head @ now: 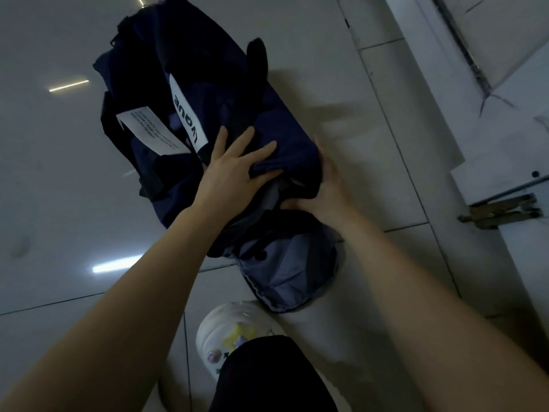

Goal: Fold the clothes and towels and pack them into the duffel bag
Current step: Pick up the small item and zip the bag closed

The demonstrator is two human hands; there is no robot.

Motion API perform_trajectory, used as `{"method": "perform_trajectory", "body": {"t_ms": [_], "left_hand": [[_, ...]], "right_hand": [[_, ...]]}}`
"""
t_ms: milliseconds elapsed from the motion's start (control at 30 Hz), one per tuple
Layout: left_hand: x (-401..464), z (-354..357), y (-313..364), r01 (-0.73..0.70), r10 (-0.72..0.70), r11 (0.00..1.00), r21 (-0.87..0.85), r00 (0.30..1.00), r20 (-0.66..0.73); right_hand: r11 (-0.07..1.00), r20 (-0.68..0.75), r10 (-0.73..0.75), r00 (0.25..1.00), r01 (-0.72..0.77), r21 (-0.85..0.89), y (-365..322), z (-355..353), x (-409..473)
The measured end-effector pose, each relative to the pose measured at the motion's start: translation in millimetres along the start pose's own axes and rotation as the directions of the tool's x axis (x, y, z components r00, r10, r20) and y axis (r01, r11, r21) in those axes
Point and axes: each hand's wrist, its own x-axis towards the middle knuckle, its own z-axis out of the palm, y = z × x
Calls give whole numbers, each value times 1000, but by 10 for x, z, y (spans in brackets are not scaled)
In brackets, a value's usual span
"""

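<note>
Packing step, judging by the bag (190,93) on the floor (53,179) with its near end open. Left hand (234,171) pressing flat, fingers spread, on the dark cloth (285,156); right hand (323,188) cupping its side. Next: pushing deeper inside. Bag's long axis running away, toward the far-left.

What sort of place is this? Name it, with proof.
Probably an indoor room, by a doorway: glossy floor tiles reflecting ceiling lights, a door hinge at right, the duffel bag lying on the floor.
</note>
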Motion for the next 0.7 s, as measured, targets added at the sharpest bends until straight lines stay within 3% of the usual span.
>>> {"method": "perform_trajectory", "body": {"t_ms": [367, 500, 700], "left_hand": [[20, -38, 48, 27, -24, 999, -42, 997, 69], [100, -86, 77, 88, -76, 987, -137, 993, 89], [-100, -15, -35, 11, -9, 1000, -26, 997, 78]], "right_hand": [[989, -82, 7, 997, 5, 147, -189, 300, -61], [997, -110, -6, 994, 14, 79, -276, 344, -36], [994, -71, 17, 997, -24, -102, -318, 160, -306]]}}
